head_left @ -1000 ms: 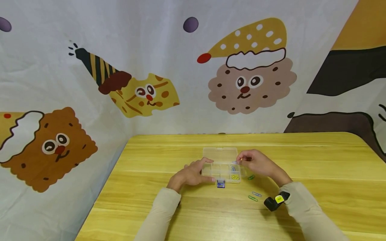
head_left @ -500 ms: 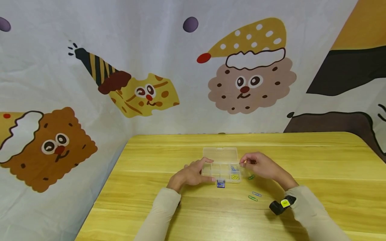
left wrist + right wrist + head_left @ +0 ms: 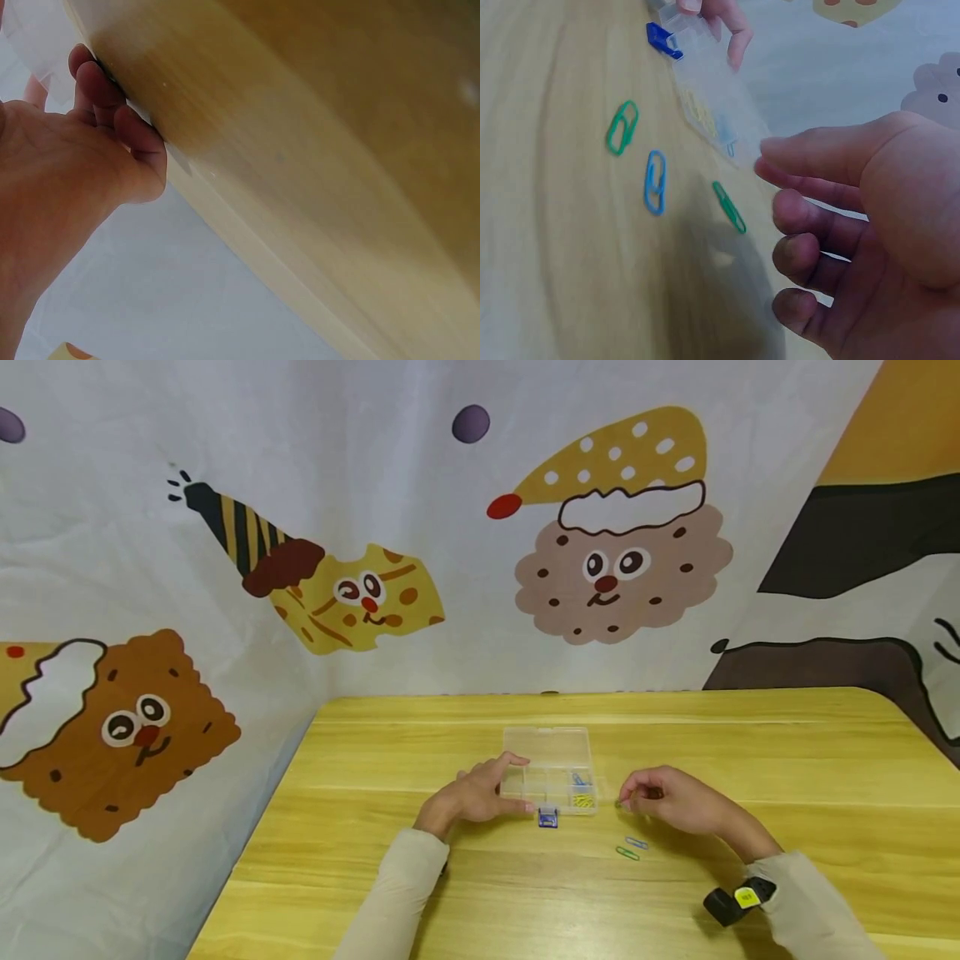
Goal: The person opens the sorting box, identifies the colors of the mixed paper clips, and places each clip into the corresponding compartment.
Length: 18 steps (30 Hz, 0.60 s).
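A clear plastic compartment box [image 3: 536, 796] lies open on the table, its lid [image 3: 547, 745] tipped back. My left hand [image 3: 476, 793] grips its left end, thumb at the front edge and fingers at the back. Yellow paper clips [image 3: 582, 800] fill the front right compartment; blue paper clips [image 3: 579, 779] lie behind them. My right hand [image 3: 678, 797] is just right of the box, fingertips right by a green paper clip [image 3: 729, 206]. In the right wrist view thumb and index come close together, nothing seen between them. Another green paper clip [image 3: 627, 853] and a blue paper clip [image 3: 637, 842] lie nearer.
A small dark-blue plastic piece [image 3: 548, 817] stands against the box's front edge. The wooden table [image 3: 360, 827] ends at the back against a cartoon-printed cloth [image 3: 472, 543]. A black wrist camera [image 3: 738, 900] is strapped on the right sleeve.
My right hand has come away from the box's back right compartment, moving right and toward me to the nearest green paper clip. The left hand has stayed on the box.
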### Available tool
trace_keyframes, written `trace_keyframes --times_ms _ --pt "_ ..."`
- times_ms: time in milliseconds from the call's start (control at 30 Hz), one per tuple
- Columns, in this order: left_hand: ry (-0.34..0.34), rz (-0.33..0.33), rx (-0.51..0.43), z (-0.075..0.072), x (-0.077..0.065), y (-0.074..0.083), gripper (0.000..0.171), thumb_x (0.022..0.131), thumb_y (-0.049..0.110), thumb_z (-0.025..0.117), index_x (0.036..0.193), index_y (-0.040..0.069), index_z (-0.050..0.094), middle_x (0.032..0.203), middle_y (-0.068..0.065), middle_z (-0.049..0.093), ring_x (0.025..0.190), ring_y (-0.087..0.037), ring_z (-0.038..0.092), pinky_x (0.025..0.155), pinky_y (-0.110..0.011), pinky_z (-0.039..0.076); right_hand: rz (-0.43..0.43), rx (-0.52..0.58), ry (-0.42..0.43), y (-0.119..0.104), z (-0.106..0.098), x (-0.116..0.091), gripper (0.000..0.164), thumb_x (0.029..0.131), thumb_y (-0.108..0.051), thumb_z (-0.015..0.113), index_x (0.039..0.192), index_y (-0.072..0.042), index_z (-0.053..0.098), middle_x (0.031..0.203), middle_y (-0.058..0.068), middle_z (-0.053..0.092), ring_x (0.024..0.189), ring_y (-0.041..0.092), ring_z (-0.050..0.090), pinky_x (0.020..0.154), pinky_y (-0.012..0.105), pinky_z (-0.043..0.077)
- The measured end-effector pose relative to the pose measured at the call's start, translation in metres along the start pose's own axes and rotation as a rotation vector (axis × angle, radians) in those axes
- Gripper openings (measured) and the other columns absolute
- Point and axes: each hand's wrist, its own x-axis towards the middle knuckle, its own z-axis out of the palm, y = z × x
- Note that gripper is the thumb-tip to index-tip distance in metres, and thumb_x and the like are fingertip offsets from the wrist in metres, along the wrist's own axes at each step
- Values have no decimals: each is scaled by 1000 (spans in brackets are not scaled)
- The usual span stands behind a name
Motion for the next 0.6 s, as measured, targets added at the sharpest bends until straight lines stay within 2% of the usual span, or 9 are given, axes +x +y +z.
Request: trace_keyframes --times_ms 333,433,600 --pt "-1 9 -11 0 -1 -1 69 88 54 70 146 33 39 108 5 57 121 -21 48 115 -63 13 -30 88 -126 8 -3 -13 11 98 -1 57 104 0 66 94 9 66 76 4 52 64 21 44" --pt "-2 9 -10 0 -1 -1 69 88 54 70 146 33 39 108 5 57 120 -22 49 114 -63 14 -42 136 -174 10 -2 -15 12 97 1 56 105 3 65 88 4 61 74 3 48 62 22 40" --pt "-2 5 -5 0 -1 0 69 87 54 70 146 33 39 112 3 58 123 -22 48 114 -63 14 -34 202 -220 12 1 -19 16 93 -4 65 107 5 62 75 -2 49 64 2 43 55 24 35"
